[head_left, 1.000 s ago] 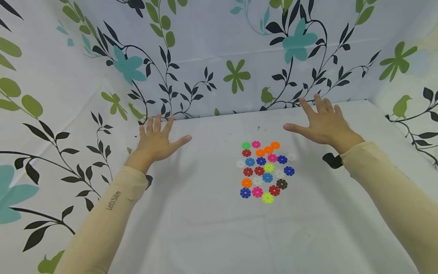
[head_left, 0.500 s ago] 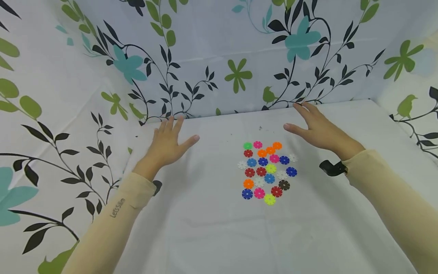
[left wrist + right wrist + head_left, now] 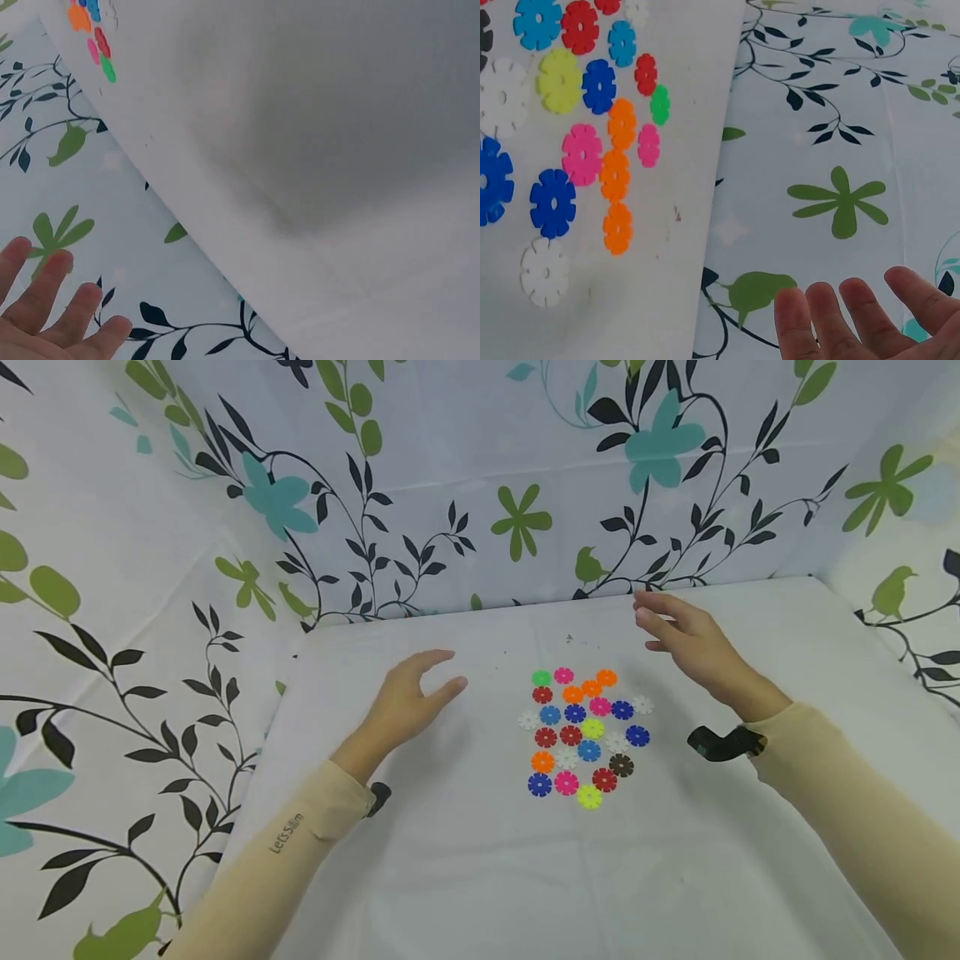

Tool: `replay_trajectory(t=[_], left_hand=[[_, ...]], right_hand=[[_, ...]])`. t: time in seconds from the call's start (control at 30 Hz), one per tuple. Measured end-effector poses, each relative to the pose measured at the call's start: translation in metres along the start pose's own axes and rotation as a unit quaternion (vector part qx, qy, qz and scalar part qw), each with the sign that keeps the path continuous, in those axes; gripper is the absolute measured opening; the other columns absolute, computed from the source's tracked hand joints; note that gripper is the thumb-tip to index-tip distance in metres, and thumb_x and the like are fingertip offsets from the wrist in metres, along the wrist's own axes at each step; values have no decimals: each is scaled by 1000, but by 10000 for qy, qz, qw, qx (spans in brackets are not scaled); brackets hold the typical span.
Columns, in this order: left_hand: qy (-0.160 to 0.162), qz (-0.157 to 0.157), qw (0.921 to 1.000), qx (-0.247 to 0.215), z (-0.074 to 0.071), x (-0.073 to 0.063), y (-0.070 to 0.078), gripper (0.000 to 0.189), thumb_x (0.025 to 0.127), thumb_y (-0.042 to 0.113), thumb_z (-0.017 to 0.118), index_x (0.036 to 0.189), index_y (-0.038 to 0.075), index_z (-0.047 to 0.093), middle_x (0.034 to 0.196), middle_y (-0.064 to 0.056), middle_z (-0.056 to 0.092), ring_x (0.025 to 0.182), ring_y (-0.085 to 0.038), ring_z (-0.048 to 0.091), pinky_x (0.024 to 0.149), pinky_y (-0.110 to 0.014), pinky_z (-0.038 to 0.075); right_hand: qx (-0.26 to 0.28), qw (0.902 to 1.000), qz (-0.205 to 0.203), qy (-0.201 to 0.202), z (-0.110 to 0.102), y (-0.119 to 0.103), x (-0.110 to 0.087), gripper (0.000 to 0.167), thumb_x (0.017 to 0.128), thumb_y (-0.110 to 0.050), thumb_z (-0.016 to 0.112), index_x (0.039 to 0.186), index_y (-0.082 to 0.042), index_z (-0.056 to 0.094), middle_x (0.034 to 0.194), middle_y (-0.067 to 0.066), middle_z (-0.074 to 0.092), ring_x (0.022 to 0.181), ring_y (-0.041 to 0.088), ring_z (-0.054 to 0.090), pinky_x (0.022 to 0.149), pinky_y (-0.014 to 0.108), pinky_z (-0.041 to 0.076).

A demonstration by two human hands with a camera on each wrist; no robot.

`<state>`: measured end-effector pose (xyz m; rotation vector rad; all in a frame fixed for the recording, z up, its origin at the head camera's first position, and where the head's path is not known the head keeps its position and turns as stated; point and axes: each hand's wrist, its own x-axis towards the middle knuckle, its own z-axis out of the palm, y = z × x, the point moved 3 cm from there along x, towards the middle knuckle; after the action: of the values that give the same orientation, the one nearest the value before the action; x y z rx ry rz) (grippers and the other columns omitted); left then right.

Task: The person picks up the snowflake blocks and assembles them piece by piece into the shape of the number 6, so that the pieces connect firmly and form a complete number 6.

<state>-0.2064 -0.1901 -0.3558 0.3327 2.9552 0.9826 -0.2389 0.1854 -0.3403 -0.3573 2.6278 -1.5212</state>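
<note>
Across the white counter (image 3: 465, 877) in front of me, a patch of small toothed discs (image 3: 571, 735) is lying flat between my two hands, showing red, pink, orange, yellow, green, white, dark brown and two blues. The green disc (image 3: 542, 678) is sitting at the far left corner of the patch and a yellow disc (image 3: 589, 797) is lying closest to me, while three orange discs (image 3: 617, 180) are forming a short row, touching or overlapping. Behind the counter a patterned cloth (image 3: 450, 443) is hanging, bearing black vines, teal flowers and green birds, and it is running down my left side too. Beige sleeves (image 3: 832, 793) are covering my arms, and a black band (image 3: 726, 742) is showing at my right wrist. My left hand (image 3: 401, 700) is hovering left of the discs, well apart from them, its fingers slightly bent and the thumb standing away. My right hand (image 3: 692, 643) is hovering near the far right of the patch, fingers loosely curved, thumb close under them. Both hands are staying empty.
</note>
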Motion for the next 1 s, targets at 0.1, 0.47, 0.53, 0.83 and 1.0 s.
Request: replay_trajectory(t=[0.1,0.47,0.53,0.83,1.0], left_hand=[[-102,171,9998,-48,14,-3,8,50,98,39,67,140,15,60,147,-6,54,141,-26,42,116,-47,33],[-1260,721,9885,410,71,-18,31,34,93,31,75,123,14,73,131,-1,66,130,-23,54,110,-45,41],[-1421,822,9851,513,78,-20,33,33,93,30,75,121,13,74,127,-1,68,128,-23,55,109,-44,42],[-1898,879,9742,852,96,-22,39,25,92,30,76,113,16,79,113,1,71,112,-18,62,100,-37,49],[-2160,918,9668,1009,103,-22,43,25,90,28,78,112,17,80,108,4,72,105,-14,62,92,-33,51]], right_hand=[[345,9993,151,-58,4,2,-2,65,107,-45,45,158,-6,33,156,18,40,139,35,45,106,50,42],[538,9930,596,-861,27,15,-8,65,108,-48,39,154,-2,39,147,21,51,137,38,45,110,56,38],[513,9921,623,-961,30,17,-8,64,108,-48,39,153,-3,40,145,20,53,136,37,47,109,56,38],[-33,9870,614,-1483,45,26,-11,57,105,-44,52,145,-3,53,134,18,63,124,36,57,103,56,45],[-586,9751,234,-2125,60,29,-18,46,99,-39,65,130,-5,69,123,8,70,117,31,60,98,53,50]])
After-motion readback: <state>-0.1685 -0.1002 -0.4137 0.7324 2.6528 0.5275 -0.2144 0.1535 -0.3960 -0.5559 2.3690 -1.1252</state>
